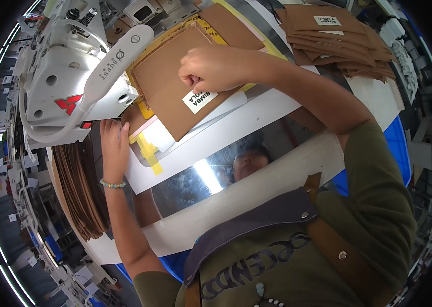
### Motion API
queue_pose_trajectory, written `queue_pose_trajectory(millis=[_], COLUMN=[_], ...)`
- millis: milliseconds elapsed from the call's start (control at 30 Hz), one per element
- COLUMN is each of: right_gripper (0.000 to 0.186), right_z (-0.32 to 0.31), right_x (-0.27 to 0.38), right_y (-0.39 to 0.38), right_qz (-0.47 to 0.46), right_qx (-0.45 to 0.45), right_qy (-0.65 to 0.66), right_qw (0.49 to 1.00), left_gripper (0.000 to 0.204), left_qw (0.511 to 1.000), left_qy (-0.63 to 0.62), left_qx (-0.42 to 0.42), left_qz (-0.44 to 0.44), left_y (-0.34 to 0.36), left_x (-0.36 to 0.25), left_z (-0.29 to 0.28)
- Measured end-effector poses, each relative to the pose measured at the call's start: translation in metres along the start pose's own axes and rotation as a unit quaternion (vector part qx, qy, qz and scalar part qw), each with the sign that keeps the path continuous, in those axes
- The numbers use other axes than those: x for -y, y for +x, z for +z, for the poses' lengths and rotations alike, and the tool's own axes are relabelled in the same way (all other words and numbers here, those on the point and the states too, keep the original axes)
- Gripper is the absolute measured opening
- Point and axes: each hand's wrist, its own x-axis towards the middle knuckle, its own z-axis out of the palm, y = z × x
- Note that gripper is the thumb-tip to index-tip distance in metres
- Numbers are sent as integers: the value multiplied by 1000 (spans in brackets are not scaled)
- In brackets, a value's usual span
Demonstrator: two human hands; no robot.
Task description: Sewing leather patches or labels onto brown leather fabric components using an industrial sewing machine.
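Observation:
A flat brown panel [175, 110] with a white label [195, 101] lies at a slant over a yellow-edged template [218, 31] beside the sewing machine. My right hand [213, 66] is over the panel, just above the label, its fingers curled in; what they hold, if anything, is hidden. My left hand [115, 140], with a beaded bracelet at the wrist, is by the machine's lower edge. Its fingers are stretched out, and the thumb side is against a smaller brown piece [135, 118] at the template's near left corner.
The white sewing machine [55, 84] with its grey lever-like arm [116, 64] stands at the left. A stack of labelled brown panels [328, 38] lies far right. More brown pieces [75, 189] stand at the left edge. A shiny metal plate [185, 187] is set into the near tabletop.

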Motion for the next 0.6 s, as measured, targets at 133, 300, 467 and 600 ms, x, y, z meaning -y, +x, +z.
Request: queue_pose_trajectory(millis=[133,300,467,600], right_gripper=[8,7,6,5], right_z=[0,-30,-8,7], right_x=[2,2,3,-2], right_y=[2,5,6,3], right_qz=[-7,19,-23,-3], right_qx=[13,36,28,18], right_qy=[-20,35,-46,-11], right_qw=[1000,999,998,1000], left_gripper=[32,35,37,41], left_qw=[998,997,995,997], left_qy=[-51,-60,-84,-69], left_qx=[-30,-17,-13,-14], left_qz=[11,-43,-52,-23], left_y=[10,13,14,13], left_x=[2,6,5,3], left_z=[7,8,11,11])
